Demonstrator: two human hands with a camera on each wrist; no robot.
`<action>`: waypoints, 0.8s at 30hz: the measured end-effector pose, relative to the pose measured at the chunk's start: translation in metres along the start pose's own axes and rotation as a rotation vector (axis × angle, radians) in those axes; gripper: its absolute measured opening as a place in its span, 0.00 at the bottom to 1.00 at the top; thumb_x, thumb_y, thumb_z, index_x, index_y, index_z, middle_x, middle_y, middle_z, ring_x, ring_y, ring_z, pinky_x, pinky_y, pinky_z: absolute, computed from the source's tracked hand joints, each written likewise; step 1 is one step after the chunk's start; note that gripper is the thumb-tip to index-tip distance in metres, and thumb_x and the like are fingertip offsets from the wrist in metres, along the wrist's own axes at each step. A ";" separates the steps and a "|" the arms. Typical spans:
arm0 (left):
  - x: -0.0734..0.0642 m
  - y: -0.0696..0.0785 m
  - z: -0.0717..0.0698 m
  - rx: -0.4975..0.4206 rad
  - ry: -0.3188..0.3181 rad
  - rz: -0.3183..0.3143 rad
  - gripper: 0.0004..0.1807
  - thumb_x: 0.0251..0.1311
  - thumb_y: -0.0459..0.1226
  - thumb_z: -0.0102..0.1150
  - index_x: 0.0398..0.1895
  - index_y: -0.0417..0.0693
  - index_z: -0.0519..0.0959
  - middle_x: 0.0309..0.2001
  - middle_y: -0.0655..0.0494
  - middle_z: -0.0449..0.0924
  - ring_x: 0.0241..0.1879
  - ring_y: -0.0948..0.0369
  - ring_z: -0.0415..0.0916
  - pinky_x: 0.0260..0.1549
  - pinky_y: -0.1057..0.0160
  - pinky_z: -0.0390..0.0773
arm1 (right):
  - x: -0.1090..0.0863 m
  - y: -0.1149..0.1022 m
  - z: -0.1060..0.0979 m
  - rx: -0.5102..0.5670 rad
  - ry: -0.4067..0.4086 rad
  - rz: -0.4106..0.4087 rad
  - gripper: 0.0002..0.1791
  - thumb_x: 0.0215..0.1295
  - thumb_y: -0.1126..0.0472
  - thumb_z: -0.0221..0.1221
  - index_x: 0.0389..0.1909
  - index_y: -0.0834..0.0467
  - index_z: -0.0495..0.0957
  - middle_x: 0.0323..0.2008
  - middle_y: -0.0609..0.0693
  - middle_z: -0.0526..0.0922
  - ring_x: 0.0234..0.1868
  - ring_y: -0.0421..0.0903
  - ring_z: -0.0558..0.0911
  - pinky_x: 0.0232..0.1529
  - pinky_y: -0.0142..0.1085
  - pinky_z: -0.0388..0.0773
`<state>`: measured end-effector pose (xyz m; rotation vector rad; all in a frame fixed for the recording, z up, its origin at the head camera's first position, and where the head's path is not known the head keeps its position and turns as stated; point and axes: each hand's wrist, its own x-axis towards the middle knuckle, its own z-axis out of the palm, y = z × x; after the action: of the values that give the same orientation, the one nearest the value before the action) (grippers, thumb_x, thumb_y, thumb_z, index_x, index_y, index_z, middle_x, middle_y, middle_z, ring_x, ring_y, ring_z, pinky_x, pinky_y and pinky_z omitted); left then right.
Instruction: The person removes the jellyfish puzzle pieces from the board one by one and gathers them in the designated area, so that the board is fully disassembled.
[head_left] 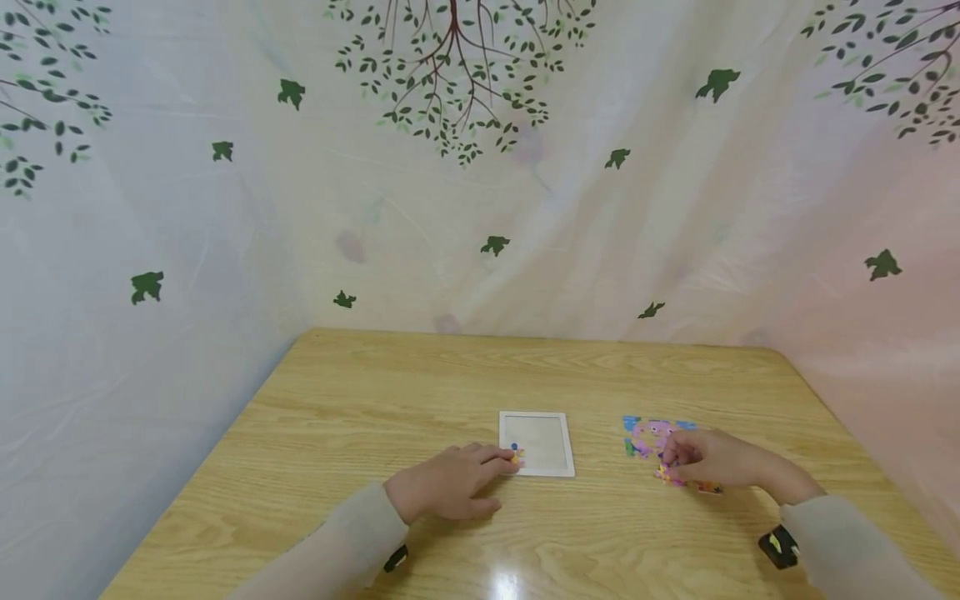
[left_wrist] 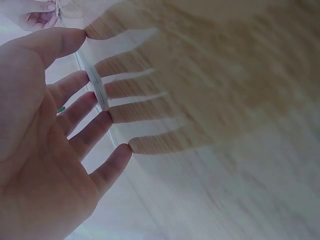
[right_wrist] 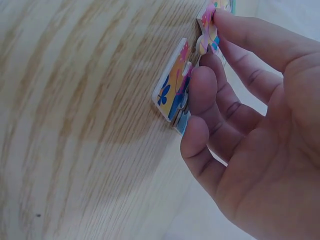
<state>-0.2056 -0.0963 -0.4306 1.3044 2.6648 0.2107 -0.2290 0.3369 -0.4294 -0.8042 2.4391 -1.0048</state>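
My left hand point(head_left: 453, 482) lies on the table with its fingers extended, the fingertips at the lower left corner of a white puzzle frame point(head_left: 570, 454). A small colorful jigsaw piece point(head_left: 517, 459) sits in that corner, partly under the fingertips. In the left wrist view the left fingers point(left_wrist: 75, 112) are spread and touch the frame's edge. Over on the right, my right hand point(head_left: 720, 457) pinches a pink jigsaw piece point(right_wrist: 207, 37) between thumb and fingers; the fingers hide part of it. Beside it a yellow and blue piece point(right_wrist: 172, 82) lies on the table.
Several joined or adjoining jigsaw pieces point(head_left: 645, 433) with a pink cartoon figure lie right of the frame, partly behind the right hand. The wooden table point(head_left: 375, 392) meets a fabric backdrop point(head_left: 420, 275) printed with leaves at its back and sides.
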 end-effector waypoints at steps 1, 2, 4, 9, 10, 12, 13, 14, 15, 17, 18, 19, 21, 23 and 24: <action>0.000 0.000 0.000 -0.001 0.000 -0.001 0.29 0.72 0.47 0.55 0.74 0.53 0.67 0.73 0.58 0.64 0.70 0.56 0.62 0.62 0.47 0.70 | 0.000 0.001 0.000 0.003 0.000 0.003 0.06 0.70 0.65 0.61 0.41 0.64 0.75 0.28 0.47 0.74 0.26 0.36 0.71 0.26 0.30 0.69; 0.000 0.000 0.000 0.000 0.001 -0.001 0.29 0.72 0.47 0.55 0.74 0.54 0.67 0.73 0.58 0.64 0.70 0.56 0.62 0.62 0.47 0.70 | 0.000 0.001 0.000 0.007 0.000 0.006 0.06 0.70 0.65 0.60 0.41 0.64 0.75 0.28 0.47 0.74 0.26 0.36 0.71 0.26 0.30 0.69; 0.001 0.000 0.000 0.001 0.001 -0.003 0.29 0.72 0.47 0.55 0.74 0.54 0.67 0.72 0.59 0.64 0.70 0.57 0.62 0.62 0.48 0.70 | 0.000 0.002 0.001 0.011 -0.001 0.002 0.06 0.70 0.65 0.61 0.41 0.64 0.75 0.28 0.46 0.75 0.26 0.36 0.71 0.25 0.30 0.69; 0.000 0.000 0.000 -0.001 0.009 0.008 0.29 0.71 0.46 0.55 0.73 0.53 0.67 0.72 0.57 0.65 0.70 0.56 0.62 0.63 0.48 0.70 | 0.000 0.003 0.001 0.029 -0.002 -0.020 0.06 0.70 0.66 0.61 0.41 0.65 0.75 0.27 0.45 0.74 0.25 0.34 0.70 0.24 0.29 0.68; 0.000 0.000 0.000 -0.001 0.010 0.010 0.29 0.72 0.46 0.55 0.73 0.52 0.67 0.72 0.57 0.65 0.70 0.55 0.63 0.63 0.48 0.69 | 0.000 0.003 0.001 0.029 -0.001 -0.026 0.06 0.69 0.66 0.61 0.41 0.65 0.75 0.27 0.45 0.74 0.25 0.34 0.70 0.24 0.29 0.68; 0.000 0.000 0.001 -0.001 0.010 0.010 0.29 0.72 0.46 0.55 0.74 0.52 0.67 0.72 0.56 0.65 0.70 0.55 0.62 0.63 0.48 0.69 | -0.001 0.002 0.000 0.030 0.004 -0.030 0.06 0.69 0.66 0.61 0.41 0.65 0.75 0.27 0.45 0.74 0.26 0.34 0.70 0.24 0.29 0.68; 0.001 0.000 0.001 0.003 0.009 0.008 0.29 0.72 0.47 0.54 0.74 0.52 0.67 0.72 0.57 0.65 0.70 0.56 0.62 0.63 0.48 0.69 | -0.001 0.001 0.000 0.028 0.007 -0.032 0.07 0.69 0.66 0.61 0.41 0.66 0.75 0.27 0.45 0.74 0.26 0.35 0.70 0.25 0.30 0.69; 0.001 0.000 0.001 0.005 0.007 0.004 0.29 0.72 0.47 0.54 0.74 0.53 0.67 0.72 0.57 0.65 0.70 0.56 0.62 0.64 0.49 0.69 | -0.001 0.000 0.000 0.031 0.008 -0.027 0.07 0.69 0.65 0.61 0.41 0.65 0.75 0.28 0.46 0.74 0.26 0.35 0.71 0.25 0.30 0.69; 0.001 0.000 0.001 0.005 0.005 0.000 0.29 0.72 0.47 0.54 0.74 0.53 0.67 0.72 0.57 0.65 0.71 0.56 0.62 0.64 0.49 0.69 | -0.001 -0.001 -0.001 0.034 0.010 -0.021 0.07 0.69 0.65 0.61 0.41 0.65 0.75 0.28 0.46 0.75 0.26 0.35 0.72 0.25 0.30 0.70; 0.001 0.000 0.001 0.005 0.000 -0.006 0.29 0.72 0.48 0.54 0.74 0.54 0.66 0.73 0.58 0.64 0.71 0.56 0.61 0.64 0.48 0.68 | 0.000 -0.002 -0.001 0.040 0.011 -0.006 0.07 0.70 0.65 0.60 0.41 0.65 0.75 0.29 0.48 0.76 0.26 0.37 0.73 0.25 0.30 0.71; 0.001 0.000 0.002 0.005 -0.002 -0.008 0.29 0.72 0.48 0.54 0.74 0.54 0.66 0.73 0.58 0.64 0.71 0.56 0.61 0.64 0.48 0.68 | 0.000 -0.003 -0.002 0.043 0.010 0.000 0.07 0.70 0.65 0.60 0.41 0.65 0.75 0.29 0.49 0.77 0.26 0.37 0.73 0.25 0.30 0.71; 0.001 0.000 0.002 0.004 -0.003 -0.009 0.29 0.72 0.48 0.54 0.74 0.54 0.66 0.73 0.58 0.64 0.71 0.56 0.61 0.64 0.48 0.68 | 0.000 -0.004 -0.002 0.041 0.009 0.003 0.06 0.71 0.64 0.60 0.41 0.64 0.75 0.29 0.50 0.77 0.26 0.38 0.74 0.25 0.31 0.71; 0.001 0.000 0.002 0.007 -0.005 -0.010 0.30 0.72 0.48 0.54 0.75 0.55 0.66 0.73 0.59 0.64 0.71 0.56 0.61 0.63 0.48 0.69 | 0.002 -0.006 -0.002 0.034 0.011 0.010 0.06 0.71 0.64 0.59 0.41 0.63 0.75 0.30 0.51 0.78 0.25 0.39 0.74 0.24 0.31 0.72; 0.001 -0.001 0.002 0.011 -0.007 -0.009 0.30 0.72 0.48 0.53 0.75 0.55 0.66 0.73 0.59 0.63 0.71 0.56 0.61 0.63 0.48 0.69 | 0.004 -0.008 -0.002 0.018 0.020 0.013 0.06 0.72 0.63 0.59 0.41 0.62 0.75 0.30 0.51 0.77 0.25 0.39 0.73 0.23 0.30 0.71; 0.001 -0.001 0.002 0.012 -0.008 -0.009 0.30 0.73 0.48 0.53 0.75 0.55 0.65 0.73 0.59 0.63 0.71 0.56 0.61 0.63 0.48 0.69 | 0.005 -0.010 -0.001 0.009 0.025 0.019 0.06 0.72 0.62 0.59 0.41 0.62 0.75 0.30 0.50 0.77 0.25 0.38 0.73 0.23 0.30 0.70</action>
<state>-0.2066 -0.0958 -0.4324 1.2933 2.6693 0.1877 -0.2300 0.3281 -0.4222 -0.7689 2.4572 -1.0239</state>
